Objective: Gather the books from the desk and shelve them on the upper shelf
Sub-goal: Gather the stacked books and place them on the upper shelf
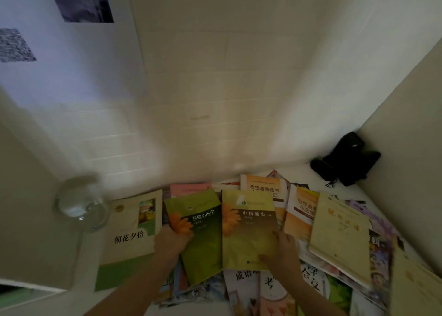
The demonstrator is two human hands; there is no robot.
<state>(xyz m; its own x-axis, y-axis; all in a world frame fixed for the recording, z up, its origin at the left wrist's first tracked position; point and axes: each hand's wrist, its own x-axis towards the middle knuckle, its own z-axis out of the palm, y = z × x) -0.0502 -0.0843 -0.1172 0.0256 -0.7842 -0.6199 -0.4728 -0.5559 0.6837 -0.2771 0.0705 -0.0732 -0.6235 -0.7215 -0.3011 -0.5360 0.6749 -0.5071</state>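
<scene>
We see the left grip [170,240] clasping a green book [201,234], the right grip [283,252] clasping its neighbour [248,229]; an empty glass bowl [81,203] sits left.

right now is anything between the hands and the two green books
Nothing visible: the left hand already grips the left green book, and the right hand grips the right green book.

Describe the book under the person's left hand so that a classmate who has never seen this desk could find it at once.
Start at the round glass bowl by the wall on the left. Go right past the white and green book to two green books with orange flowers. It is the left green book, tilted and held by the left hand; its twin lies straighter.
</scene>
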